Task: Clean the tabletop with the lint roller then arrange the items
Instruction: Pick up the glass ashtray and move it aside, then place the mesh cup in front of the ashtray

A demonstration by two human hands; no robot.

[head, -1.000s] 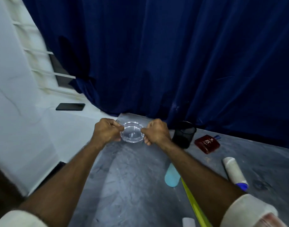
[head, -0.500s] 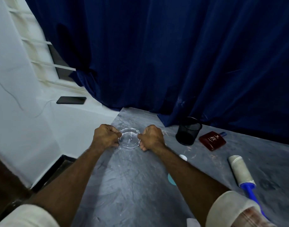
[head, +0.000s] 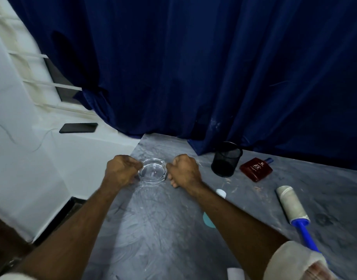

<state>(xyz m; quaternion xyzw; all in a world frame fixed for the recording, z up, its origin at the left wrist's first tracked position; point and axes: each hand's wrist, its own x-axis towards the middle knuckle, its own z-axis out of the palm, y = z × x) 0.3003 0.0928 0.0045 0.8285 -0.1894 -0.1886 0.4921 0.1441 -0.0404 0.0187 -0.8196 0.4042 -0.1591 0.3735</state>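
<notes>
A clear glass ashtray (head: 152, 173) rests on the grey tabletop (head: 153, 229) near its far left corner. My left hand (head: 121, 171) grips its left rim and my right hand (head: 183, 171) grips its right rim, both with fingers curled. The lint roller (head: 292, 205), with a white sticky head and a blue handle, lies on the table to the right, away from both hands.
A black mesh pen cup (head: 226, 159) stands by the dark blue curtain (head: 214, 67). A dark red flat bottle (head: 256, 168) lies beside it. A light blue bottle (head: 209, 219) with a white cap (head: 221, 193) is partly hidden under my right forearm. A phone (head: 78, 127) lies on the white ledge at left.
Both hands have lowered the ashtray onto the tabletop and keep hold of its rim. The view has shifted, so more of the roller's handle shows.
</notes>
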